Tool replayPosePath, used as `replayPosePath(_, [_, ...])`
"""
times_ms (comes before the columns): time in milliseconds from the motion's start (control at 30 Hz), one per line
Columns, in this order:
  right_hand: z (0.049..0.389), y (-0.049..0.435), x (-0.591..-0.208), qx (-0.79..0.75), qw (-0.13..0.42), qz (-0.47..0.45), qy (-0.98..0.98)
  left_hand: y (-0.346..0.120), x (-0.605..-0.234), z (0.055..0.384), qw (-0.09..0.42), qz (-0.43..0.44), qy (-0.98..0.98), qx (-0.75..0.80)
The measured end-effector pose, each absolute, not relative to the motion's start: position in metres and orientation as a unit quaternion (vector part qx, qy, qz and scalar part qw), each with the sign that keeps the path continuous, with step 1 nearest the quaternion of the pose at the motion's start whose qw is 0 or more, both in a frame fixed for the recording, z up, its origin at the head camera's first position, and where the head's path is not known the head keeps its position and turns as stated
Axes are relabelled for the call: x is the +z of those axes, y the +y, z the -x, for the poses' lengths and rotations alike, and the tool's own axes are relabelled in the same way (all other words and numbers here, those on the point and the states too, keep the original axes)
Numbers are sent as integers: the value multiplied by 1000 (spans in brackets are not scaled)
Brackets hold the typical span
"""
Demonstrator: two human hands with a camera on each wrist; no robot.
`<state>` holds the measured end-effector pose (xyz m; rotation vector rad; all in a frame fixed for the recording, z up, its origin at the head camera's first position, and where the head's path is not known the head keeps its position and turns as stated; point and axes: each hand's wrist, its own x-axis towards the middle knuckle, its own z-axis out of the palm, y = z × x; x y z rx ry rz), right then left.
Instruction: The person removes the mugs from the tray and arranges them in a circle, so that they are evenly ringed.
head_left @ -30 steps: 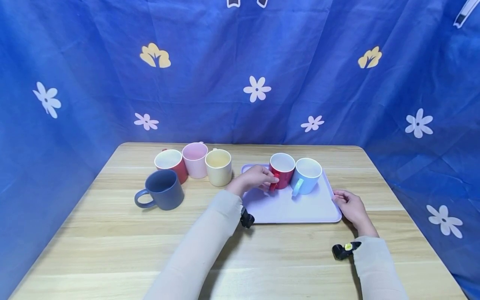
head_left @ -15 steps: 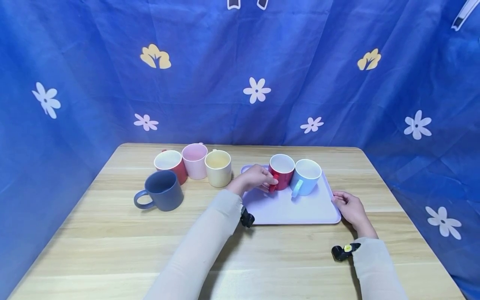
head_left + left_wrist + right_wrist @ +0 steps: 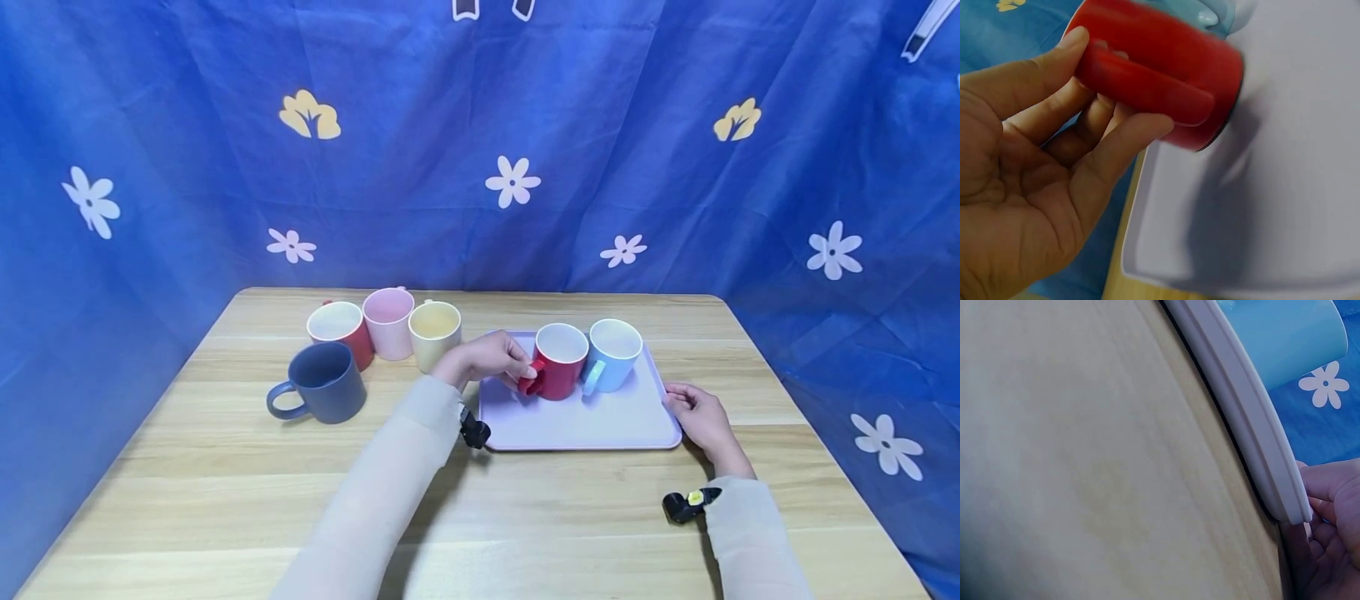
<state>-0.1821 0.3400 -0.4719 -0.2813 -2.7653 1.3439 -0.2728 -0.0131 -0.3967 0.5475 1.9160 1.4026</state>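
Left hand pinches the red mug by its handle; the mug has shifted left and nearer over the tray, so its place there looks unsettled. Right hand touches the tray's right edge; whether it grips, I cannot tell.

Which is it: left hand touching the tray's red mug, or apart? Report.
Touching: the left wrist view shows the left hand pinching the red mug's handle.
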Motion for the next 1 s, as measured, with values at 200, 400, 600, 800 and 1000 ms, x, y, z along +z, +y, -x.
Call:
replayPosePath(200, [182, 340, -472, 435, 27, 93, -895, -27, -392, 266, 368, -244, 724, 530])
replayPosePath(400, [182, 339, -472, 437, 21, 99, -894, -42, -389, 260, 376, -259, 716, 528])
replayPosePath(600, [182, 340, -472, 439, 25, 96, -893, -59, -383, 252, 375, -273, 717, 520])
replayPosePath(800, [182, 340, -472, 442, 24, 96, -891, -76, -377, 244, 374, -290, 711, 520])
replayPosePath(1000, [182, 340, -472, 441, 22, 97, -892, -95, -371, 234, 367, -313, 710, 513])
